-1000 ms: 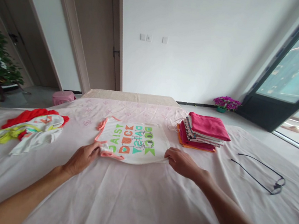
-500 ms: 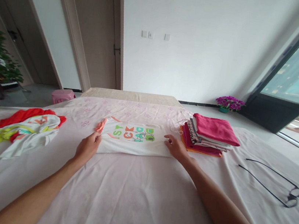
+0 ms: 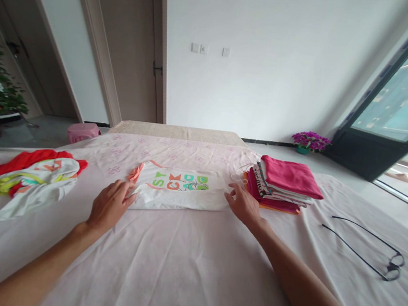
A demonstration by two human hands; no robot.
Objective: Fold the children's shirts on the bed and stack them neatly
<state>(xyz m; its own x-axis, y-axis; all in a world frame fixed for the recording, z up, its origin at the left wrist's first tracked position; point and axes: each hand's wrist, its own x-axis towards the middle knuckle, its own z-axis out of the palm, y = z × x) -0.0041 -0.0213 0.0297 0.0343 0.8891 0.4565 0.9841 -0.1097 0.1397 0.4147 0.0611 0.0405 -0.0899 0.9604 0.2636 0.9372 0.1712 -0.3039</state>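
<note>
A white T-shirt (image 3: 178, 199) with orange trim and green, orange and teal printed letters lies folded into a long strip on the bed, its coral sleeve bunched at the left end. My left hand (image 3: 111, 203) rests at that end, fingers loosely spread and thumb against the fabric edge. At the opposite end, my right hand (image 3: 243, 204) has its thumb and index finger apart beside the shirt's hem, other fingers curled and partly hidden. Close behind the right hand stands a stack of folded clothes (image 3: 287, 177), with a bright pink piece on top.
Crumpled red, white and yellow clothes (image 3: 33, 177) lie at the left. Black-framed glasses (image 3: 369, 247) sit open on the pale bedsheet (image 3: 180, 271) at the right. Beyond the bed are a pink stool (image 3: 83, 132) and a pot of purple flowers (image 3: 310, 140).
My left hand has loosened from a pinch at the shirt's left end, its fingers now spread. The right hand has stayed by the other end. The view has shifted slightly.
</note>
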